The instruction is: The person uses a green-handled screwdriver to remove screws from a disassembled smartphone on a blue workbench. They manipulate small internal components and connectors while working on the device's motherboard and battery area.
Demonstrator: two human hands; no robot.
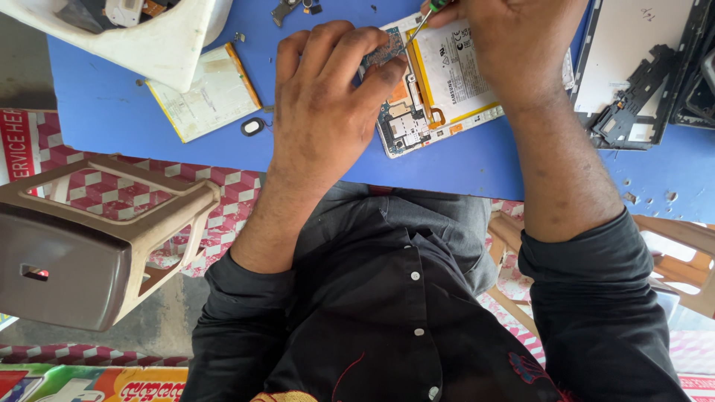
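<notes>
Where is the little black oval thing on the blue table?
In the head view, the black oval part lies on the blue table, just left of the left hand and right beside the loose battery.

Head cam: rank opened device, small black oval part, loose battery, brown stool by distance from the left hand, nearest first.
1. Opened device: under the left hand, fingers touching it.
2. Small black oval part: on the blue table, just image-left of the hand.
3. Loose battery: farther image-left.
4. Brown stool: off the table, lower image-left.
</notes>
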